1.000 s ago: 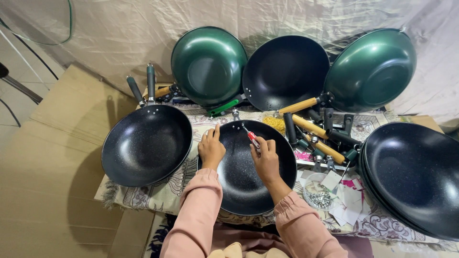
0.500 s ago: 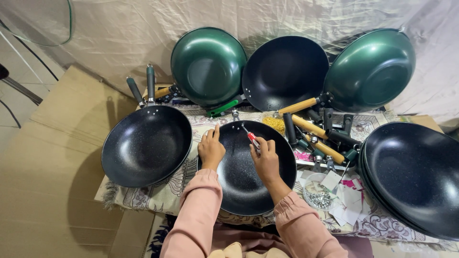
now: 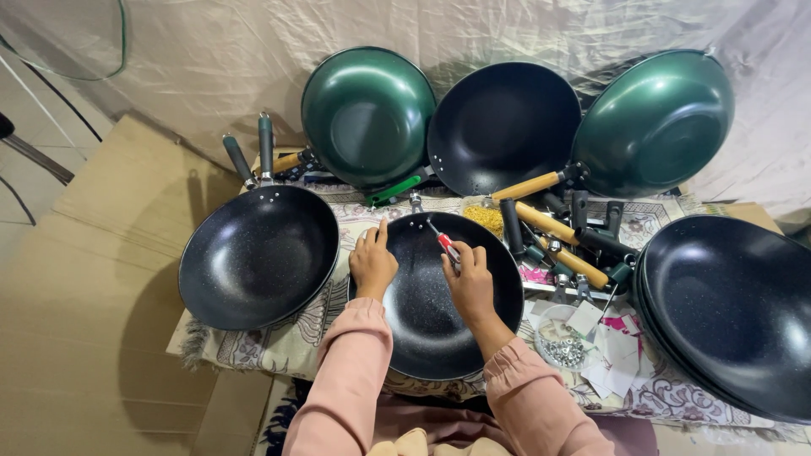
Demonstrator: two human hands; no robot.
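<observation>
Black pan (image 3: pixel 422 312) under both hands; right fingers (image 3: pixel 460 257) grip screwdriver (image 3: pixel 445 245).

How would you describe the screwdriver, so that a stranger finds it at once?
Start at the black pan in the middle of the patterned cloth. At its far rim, the right hand holds a small screwdriver. Its red handle is unlike the wooden handles nearby.

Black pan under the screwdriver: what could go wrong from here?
1. The right hand drives a red-handled screwdriver inside the black pan; a slip could scratch its coating.
2. The left hand only rests on the rim, so the pan may turn.
3. The dish of small screws sits by the right elbow and could spill.
</observation>
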